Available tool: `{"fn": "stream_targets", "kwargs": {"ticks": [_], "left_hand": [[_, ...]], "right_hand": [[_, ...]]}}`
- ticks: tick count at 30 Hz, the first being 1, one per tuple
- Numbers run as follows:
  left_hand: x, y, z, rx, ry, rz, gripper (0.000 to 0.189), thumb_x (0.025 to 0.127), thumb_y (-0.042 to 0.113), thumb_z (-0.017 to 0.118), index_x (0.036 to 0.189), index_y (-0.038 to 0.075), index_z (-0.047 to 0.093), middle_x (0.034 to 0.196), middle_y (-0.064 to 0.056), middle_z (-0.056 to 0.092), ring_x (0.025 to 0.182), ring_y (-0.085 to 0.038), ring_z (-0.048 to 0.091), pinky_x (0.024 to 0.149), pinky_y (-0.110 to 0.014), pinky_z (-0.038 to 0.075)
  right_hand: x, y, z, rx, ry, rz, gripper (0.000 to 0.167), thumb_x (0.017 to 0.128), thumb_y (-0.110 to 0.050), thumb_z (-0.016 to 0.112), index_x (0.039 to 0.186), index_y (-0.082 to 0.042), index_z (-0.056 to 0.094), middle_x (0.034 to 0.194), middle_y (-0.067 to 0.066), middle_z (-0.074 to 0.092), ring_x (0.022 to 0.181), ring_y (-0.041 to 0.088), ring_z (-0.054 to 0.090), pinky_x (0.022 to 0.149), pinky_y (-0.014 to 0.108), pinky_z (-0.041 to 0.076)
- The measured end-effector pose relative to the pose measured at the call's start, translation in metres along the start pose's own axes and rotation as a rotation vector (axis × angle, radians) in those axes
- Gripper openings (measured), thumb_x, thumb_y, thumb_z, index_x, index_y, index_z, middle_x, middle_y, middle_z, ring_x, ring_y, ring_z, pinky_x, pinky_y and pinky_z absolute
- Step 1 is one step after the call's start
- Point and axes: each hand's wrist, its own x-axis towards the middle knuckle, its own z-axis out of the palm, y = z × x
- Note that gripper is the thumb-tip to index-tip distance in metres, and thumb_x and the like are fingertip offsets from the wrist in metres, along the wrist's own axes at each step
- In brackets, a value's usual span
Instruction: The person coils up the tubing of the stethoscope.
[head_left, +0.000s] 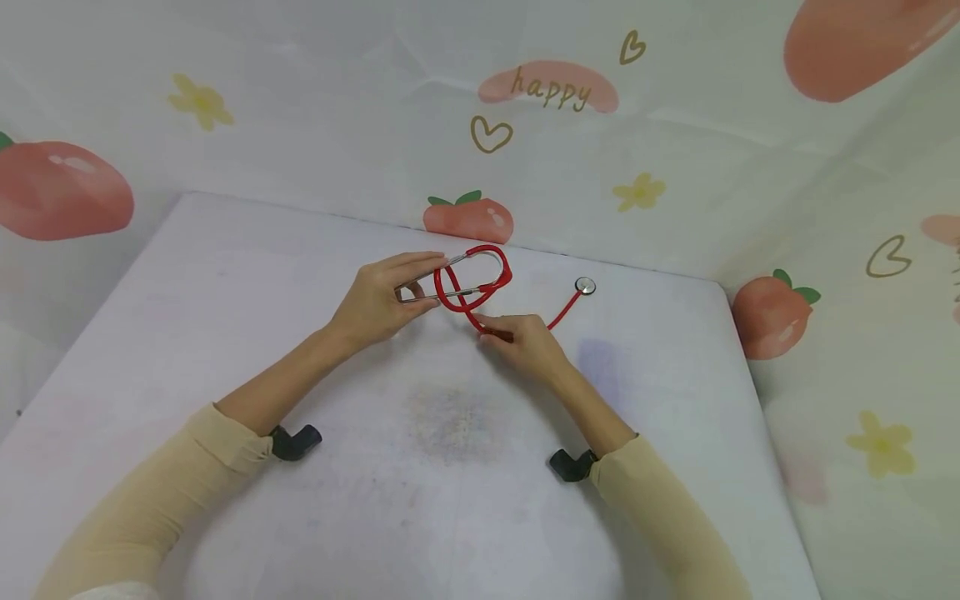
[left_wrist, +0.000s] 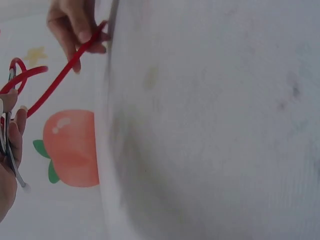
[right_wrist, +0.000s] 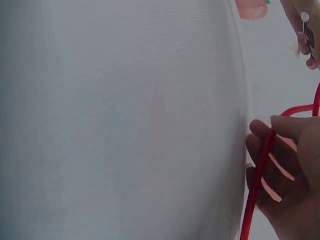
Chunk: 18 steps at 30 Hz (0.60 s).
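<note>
A red stethoscope (head_left: 505,276) is held up over the far part of the table. My left hand (head_left: 378,300) grips its metal ear tubes (head_left: 459,259) near the earpiece ends, thumb below and fingers above. Red tubing (left_wrist: 65,72) loops around these tubes and runs down toward my right hand (head_left: 531,346). In the right wrist view, thumb and index finger pinch the tubing (right_wrist: 257,187), while the other fingers are spread behind it. Past the right hand, the tubing continues to the round silver chest piece (head_left: 585,286) at the far right.
A white-covered table (head_left: 450,517) with faint stains lies under both hands. Behind it hangs a white backdrop (head_left: 360,100) printed with peaches, flowers and hearts. Black wrist mounts (head_left: 296,442) stick out from both sleeve cuffs.
</note>
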Motion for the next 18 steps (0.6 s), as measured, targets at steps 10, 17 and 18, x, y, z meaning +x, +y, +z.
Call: {"fn": "stream_targets", "kwargs": {"ticks": [10,17,18], "left_hand": [[-0.001,-0.008,-0.005,0.012,0.020,-0.021,0.056,0.076,-0.002,0.084,0.129,0.006,0.067,0.130,-0.005,0.064,0.073,-0.012,0.067,0.057,-0.017,0.048],[-0.001,-0.009,-0.009,0.033,-0.005,-0.074,0.060,0.075,-0.001,0.085,0.131,0.009,0.066,0.132,-0.003,0.064,0.075,-0.010,0.069,0.061,-0.017,0.050],[-0.001,-0.009,-0.009,0.036,-0.009,-0.077,0.061,0.074,-0.001,0.086,0.131,0.009,0.066,0.132,-0.003,0.064,0.075,-0.011,0.069,0.061,-0.017,0.051]], "right_hand": [[-0.019,-0.003,-0.009,-0.289,-0.053,-0.124,0.046,0.089,-0.004,0.071,0.134,-0.017,0.065,0.094,0.001,0.072,0.082,0.016,0.062,0.078,0.032,0.054],[-0.030,-0.004,-0.017,-0.274,0.011,-0.213,0.044,0.085,-0.003,0.077,0.126,-0.016,0.071,0.095,-0.001,0.075,0.087,0.014,0.069,0.079,0.030,0.056],[-0.032,-0.004,-0.018,-0.278,0.017,-0.230,0.044,0.085,-0.003,0.078,0.126,-0.016,0.071,0.093,-0.001,0.075,0.084,0.013,0.068,0.077,0.029,0.056]]}}
